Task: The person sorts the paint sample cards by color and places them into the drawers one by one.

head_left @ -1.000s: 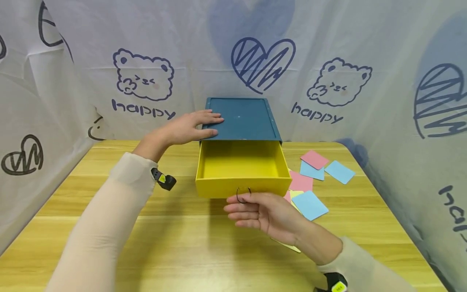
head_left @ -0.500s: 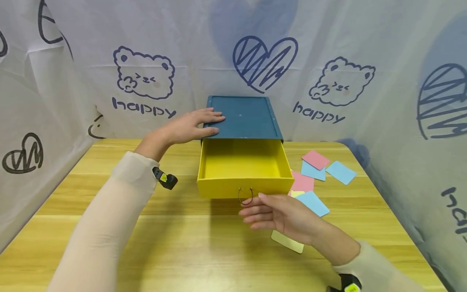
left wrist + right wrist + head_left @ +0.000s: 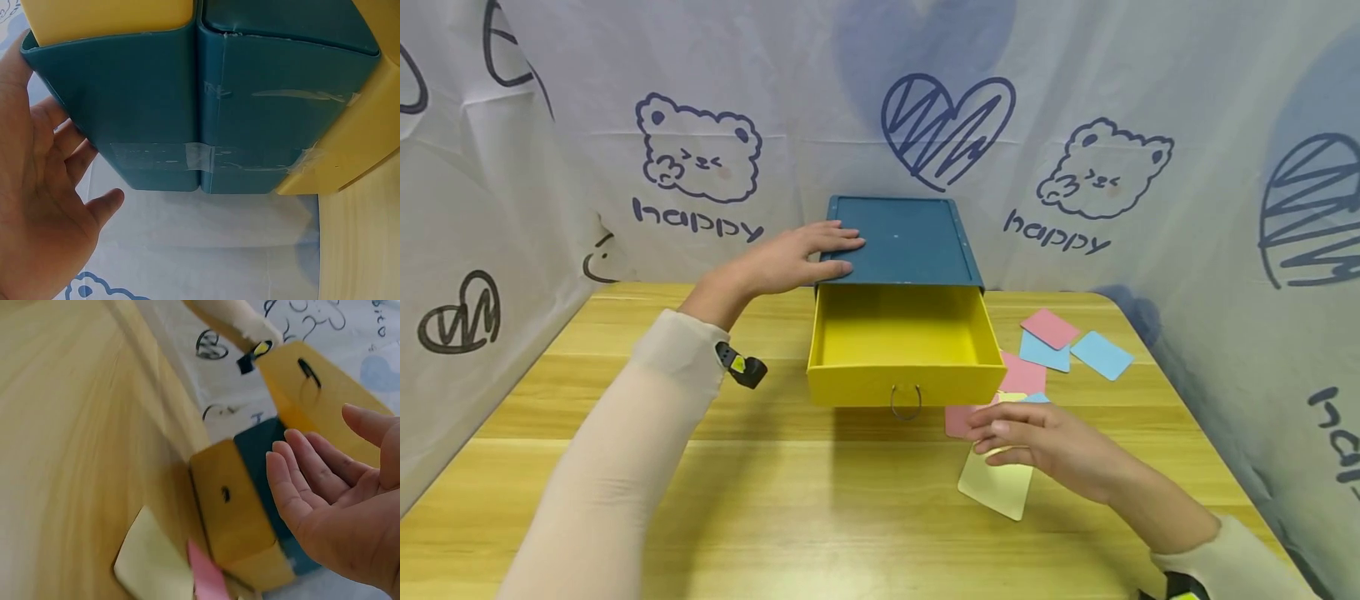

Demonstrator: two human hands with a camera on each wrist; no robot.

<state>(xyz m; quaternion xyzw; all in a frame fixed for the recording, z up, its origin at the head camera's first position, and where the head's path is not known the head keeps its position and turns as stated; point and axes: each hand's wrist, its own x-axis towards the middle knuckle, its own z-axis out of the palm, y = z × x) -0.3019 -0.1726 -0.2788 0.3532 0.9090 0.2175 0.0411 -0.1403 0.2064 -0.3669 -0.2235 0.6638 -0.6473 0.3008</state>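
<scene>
A teal drawer box (image 3: 910, 242) stands at the back of the table, its upper yellow drawer (image 3: 857, 386) pulled out with nothing inside. My left hand (image 3: 790, 260) rests on the top's left edge, fingers spread flat. A thin ring handle (image 3: 906, 418) hangs from the drawer front. Right of it, my right hand (image 3: 1052, 446) hovers over the cards with loosely bent fingers, holding nothing. Beneath it lie a pale yellow card (image 3: 1000, 492) and a pink card (image 3: 957, 422); it partly hides others. The right wrist view shows a lower yellow drawer (image 3: 234, 512) pushed in.
Farther right on the wooden table (image 3: 737, 500) lie another pink card (image 3: 1049, 327) and a blue card (image 3: 1102, 355). Clear tape (image 3: 200, 156) joins the box's two teal shells. A printed white cloth (image 3: 820, 108) surrounds the table at the back and sides.
My right hand has left the ring handle and moved right over the cards, turning more palm-down. The left hand stays on the box. The drawer remains pulled out.
</scene>
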